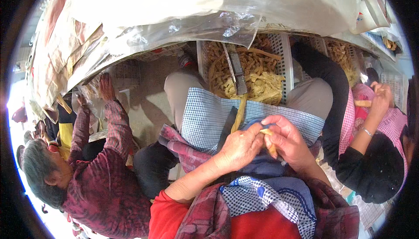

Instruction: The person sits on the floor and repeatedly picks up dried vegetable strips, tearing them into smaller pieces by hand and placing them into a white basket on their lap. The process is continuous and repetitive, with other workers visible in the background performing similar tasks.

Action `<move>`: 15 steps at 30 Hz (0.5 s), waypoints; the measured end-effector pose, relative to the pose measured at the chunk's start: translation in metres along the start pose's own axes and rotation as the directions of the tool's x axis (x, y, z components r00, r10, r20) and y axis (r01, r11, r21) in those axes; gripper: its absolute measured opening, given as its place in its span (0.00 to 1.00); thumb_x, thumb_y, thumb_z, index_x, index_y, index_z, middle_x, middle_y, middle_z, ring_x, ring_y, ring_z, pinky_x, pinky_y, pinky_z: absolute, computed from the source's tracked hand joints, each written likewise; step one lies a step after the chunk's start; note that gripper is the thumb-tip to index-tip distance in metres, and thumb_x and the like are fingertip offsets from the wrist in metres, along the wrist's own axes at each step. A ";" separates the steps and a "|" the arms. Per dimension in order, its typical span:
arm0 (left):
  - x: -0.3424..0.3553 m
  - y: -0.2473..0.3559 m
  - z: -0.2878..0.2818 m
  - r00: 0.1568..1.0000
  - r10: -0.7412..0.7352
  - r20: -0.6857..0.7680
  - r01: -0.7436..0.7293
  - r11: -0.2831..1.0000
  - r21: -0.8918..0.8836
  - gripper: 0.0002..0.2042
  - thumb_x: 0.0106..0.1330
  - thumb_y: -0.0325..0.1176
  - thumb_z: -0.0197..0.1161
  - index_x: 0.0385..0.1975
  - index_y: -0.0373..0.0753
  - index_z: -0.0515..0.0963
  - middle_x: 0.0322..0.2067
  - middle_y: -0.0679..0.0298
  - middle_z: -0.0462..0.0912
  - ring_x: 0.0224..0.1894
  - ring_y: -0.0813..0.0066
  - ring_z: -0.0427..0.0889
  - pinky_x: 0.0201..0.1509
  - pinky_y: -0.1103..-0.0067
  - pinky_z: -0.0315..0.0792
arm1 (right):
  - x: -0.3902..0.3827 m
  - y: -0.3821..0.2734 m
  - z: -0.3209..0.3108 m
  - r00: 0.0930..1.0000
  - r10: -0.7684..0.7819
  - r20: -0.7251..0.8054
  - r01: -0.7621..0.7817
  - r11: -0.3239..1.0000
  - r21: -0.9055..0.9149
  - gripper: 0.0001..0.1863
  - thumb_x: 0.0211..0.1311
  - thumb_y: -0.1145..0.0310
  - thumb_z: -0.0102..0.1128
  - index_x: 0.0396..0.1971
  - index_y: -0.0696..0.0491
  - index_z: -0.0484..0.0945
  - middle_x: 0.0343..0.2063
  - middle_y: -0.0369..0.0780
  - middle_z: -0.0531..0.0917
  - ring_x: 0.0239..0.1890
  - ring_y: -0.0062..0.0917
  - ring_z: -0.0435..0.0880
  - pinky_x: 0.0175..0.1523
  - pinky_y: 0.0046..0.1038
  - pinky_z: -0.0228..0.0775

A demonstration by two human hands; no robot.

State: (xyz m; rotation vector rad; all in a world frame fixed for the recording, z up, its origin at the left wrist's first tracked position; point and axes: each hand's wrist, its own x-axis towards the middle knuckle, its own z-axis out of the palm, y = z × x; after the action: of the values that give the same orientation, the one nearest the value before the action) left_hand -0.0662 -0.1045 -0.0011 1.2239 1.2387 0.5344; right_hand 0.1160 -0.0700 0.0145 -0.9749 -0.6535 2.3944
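Observation:
My left hand (242,148) and my right hand (286,140) meet above my lap, fingers closed. Between the fingertips is a small pale yellow-tan piece (268,137), its exact kind unclear and partly hidden. A yellow strip (239,114) runs up from beside my left hand over the blue checked apron (203,112) to a long flat metal bar (235,68). That bar lies across a white plastic crate (286,62), which holds brownish pieces at the far side and paler yellow strips (264,86) nearer me.
Clear plastic sheeting (238,23) covers the surface ahead. A person in a dark red patterned jacket (102,173) reaches under its edge at left. At right, another person's hand (382,95) holds a tan piece. A second crate (342,58) of yellowish pieces stands beyond my right knee.

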 end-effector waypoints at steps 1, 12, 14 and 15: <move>-0.002 0.001 -0.007 0.999 0.013 0.046 -0.013 1.000 0.016 0.08 0.66 0.31 0.55 0.42 0.38 0.68 0.23 0.53 0.78 0.30 0.47 0.80 0.32 0.61 0.74 | 0.000 0.002 0.001 0.998 -0.051 -0.037 0.049 0.997 -0.061 0.18 0.64 0.75 0.52 0.54 0.54 0.65 0.30 0.33 0.75 0.28 0.12 0.73 0.28 0.13 0.61; -0.012 0.009 -0.019 0.868 0.460 -0.188 -0.295 0.781 0.551 0.06 0.61 0.29 0.62 0.35 0.34 0.78 0.25 0.54 0.81 0.26 0.60 0.82 0.30 0.72 0.75 | -0.009 0.016 -0.017 0.972 -0.114 -0.204 0.044 0.947 -0.320 0.15 0.71 0.62 0.47 0.30 0.56 0.75 0.23 0.33 0.76 0.20 0.14 0.72 0.25 0.20 0.66; -0.016 0.012 -0.029 0.929 0.275 -0.250 -0.141 0.883 0.447 0.08 0.67 0.31 0.59 0.33 0.32 0.78 0.22 0.58 0.80 0.25 0.74 0.79 0.30 0.78 0.71 | -0.011 0.014 -0.022 0.959 -0.203 -0.196 0.161 0.965 -0.209 0.17 0.72 0.60 0.47 0.28 0.57 0.74 0.22 0.32 0.74 0.20 0.12 0.70 0.24 0.18 0.64; -0.017 0.011 -0.030 0.955 0.182 -0.235 -0.092 0.932 0.351 0.08 0.67 0.31 0.59 0.32 0.32 0.78 0.22 0.62 0.79 0.25 0.77 0.76 0.30 0.80 0.70 | -0.012 0.014 -0.026 0.963 -0.215 -0.162 0.143 0.917 -0.372 0.16 0.71 0.61 0.48 0.30 0.57 0.75 0.23 0.33 0.75 0.21 0.14 0.72 0.25 0.20 0.65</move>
State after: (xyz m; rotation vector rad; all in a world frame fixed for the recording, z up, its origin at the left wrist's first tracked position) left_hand -0.0955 -0.1032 0.0195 1.5762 1.5215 0.6212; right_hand 0.1395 -0.0813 -0.0043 -1.2250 -1.0769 2.0211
